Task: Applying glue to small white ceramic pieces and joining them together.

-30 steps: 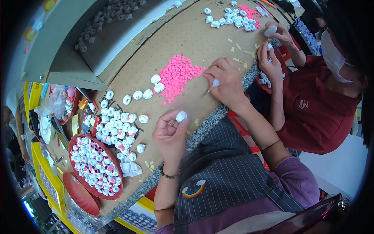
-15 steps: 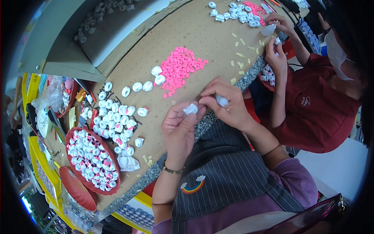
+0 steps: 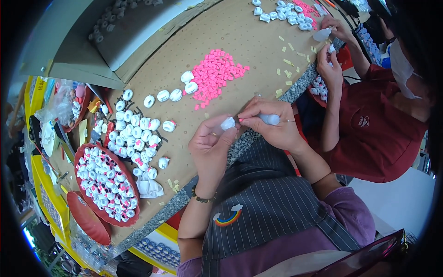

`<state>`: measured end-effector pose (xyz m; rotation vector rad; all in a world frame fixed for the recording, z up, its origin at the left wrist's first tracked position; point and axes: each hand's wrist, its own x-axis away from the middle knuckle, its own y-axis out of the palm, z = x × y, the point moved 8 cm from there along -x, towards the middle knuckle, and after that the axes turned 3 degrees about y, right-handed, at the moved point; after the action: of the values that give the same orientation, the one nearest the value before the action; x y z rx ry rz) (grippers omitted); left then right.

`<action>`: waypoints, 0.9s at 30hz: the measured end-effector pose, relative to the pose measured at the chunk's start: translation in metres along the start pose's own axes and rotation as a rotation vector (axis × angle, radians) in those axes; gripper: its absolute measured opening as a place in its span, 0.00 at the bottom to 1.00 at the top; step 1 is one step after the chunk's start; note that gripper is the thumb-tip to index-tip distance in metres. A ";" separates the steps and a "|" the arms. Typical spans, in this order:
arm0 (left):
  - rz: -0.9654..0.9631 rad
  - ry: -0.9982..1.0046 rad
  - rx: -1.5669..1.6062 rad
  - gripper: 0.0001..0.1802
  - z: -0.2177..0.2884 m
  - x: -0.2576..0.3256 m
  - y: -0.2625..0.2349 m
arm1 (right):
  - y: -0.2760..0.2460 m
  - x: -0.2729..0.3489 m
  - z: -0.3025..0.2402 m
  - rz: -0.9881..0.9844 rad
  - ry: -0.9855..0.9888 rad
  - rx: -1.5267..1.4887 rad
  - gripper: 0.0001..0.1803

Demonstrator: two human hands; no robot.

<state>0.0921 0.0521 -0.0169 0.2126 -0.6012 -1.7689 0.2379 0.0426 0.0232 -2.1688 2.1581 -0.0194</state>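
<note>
My left hand point(image 3: 210, 143) pinches a small white rounded piece point(image 3: 227, 123) between thumb and fingers, just past the table's near edge. Close to its right side is my right hand point(image 3: 272, 121), with a tiny pink piece point(image 3: 240, 120) at the tips of thumb and forefinger. A small translucent squeeze bottle point(image 3: 270, 119) is tucked in that same hand. The pink piece and the white piece are very near each other; whether they touch I cannot tell. Beyond my hands lies a pile of small pink pieces point(image 3: 217, 76), with several white pieces point(image 3: 176, 95) beside it.
More white pieces point(image 3: 134, 134) are heaped at the left, near a red scalloped tray point(image 3: 134, 196) full of white, pink and black pieces. A grey box point(image 3: 85, 69) stands behind. At right, a person in a red shirt point(image 3: 383, 134) holds another bottle point(image 3: 321, 34) over the table.
My right hand has turned slightly, so the bottle and the pink piece at its fingertips show more plainly. The whole view has shifted a little.
</note>
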 end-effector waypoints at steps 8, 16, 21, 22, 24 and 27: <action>-0.059 0.059 -0.061 0.16 0.005 0.000 0.008 | 0.005 0.004 0.000 0.058 0.213 -0.103 0.06; -0.144 0.134 -0.116 0.15 0.007 0.000 0.009 | 0.003 0.001 0.000 -0.006 0.024 0.046 0.02; -0.172 0.032 -0.003 0.14 0.001 -0.002 0.001 | 0.007 0.003 -0.005 0.027 -0.181 0.044 0.03; -0.174 0.015 0.004 0.14 0.000 -0.002 0.001 | 0.007 0.002 -0.005 0.015 -0.209 0.030 0.03; -0.178 -0.005 0.012 0.13 -0.002 -0.001 0.000 | 0.007 0.002 -0.006 0.005 -0.235 0.015 0.03; -0.185 0.029 0.024 0.13 0.002 0.000 0.002 | 0.009 0.002 -0.009 -0.025 -0.271 0.038 0.04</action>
<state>0.0928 0.0526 -0.0140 0.3187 -0.5978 -1.9336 0.2284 0.0400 0.0317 -2.0423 1.9652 0.2176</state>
